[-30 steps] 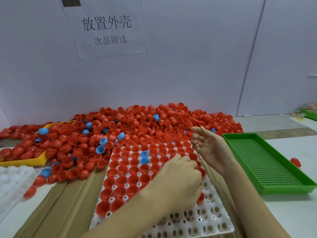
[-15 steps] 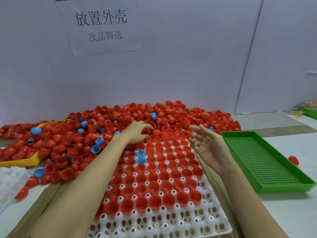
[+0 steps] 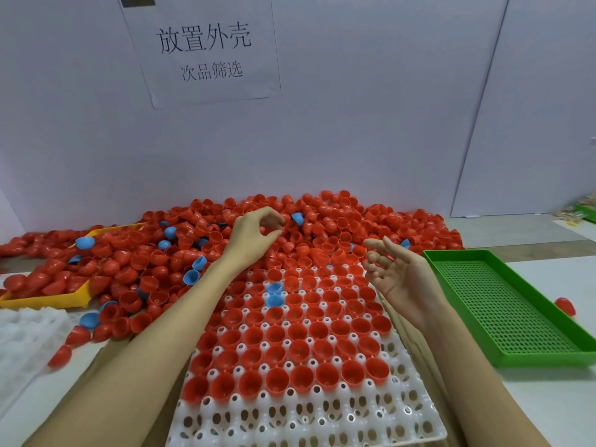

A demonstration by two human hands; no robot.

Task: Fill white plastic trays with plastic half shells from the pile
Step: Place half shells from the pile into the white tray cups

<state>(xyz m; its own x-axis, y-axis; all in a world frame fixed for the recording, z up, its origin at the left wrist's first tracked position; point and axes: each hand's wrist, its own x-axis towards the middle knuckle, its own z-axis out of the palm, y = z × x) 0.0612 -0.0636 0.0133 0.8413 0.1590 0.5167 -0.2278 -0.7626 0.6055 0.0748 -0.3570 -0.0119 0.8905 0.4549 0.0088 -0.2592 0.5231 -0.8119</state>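
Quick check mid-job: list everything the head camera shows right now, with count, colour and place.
White plastic tray: one, centre front, mostly filled.
Pile of plastic half shells: many, red, few blue, against the wall.
Green perforated tray: one, right.
Yellow tray: one, left, under shells.
White moulded tray: one, far left edge.
Stray red shell: one, far right.
Paper sign: one, white, on wall.
Left hand: over the pile, fingers curled.
Right hand: open, palm up, beside the tray.

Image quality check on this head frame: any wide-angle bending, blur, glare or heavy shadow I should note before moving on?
Head view: wide-angle bend shows in the slanting wall seams and the splayed green tray; light is even and soft, with only faint shadows; the white tray and pile read sharp, with small highlights on the shells; left hand and right hand show little blur; the wall sign is legible.
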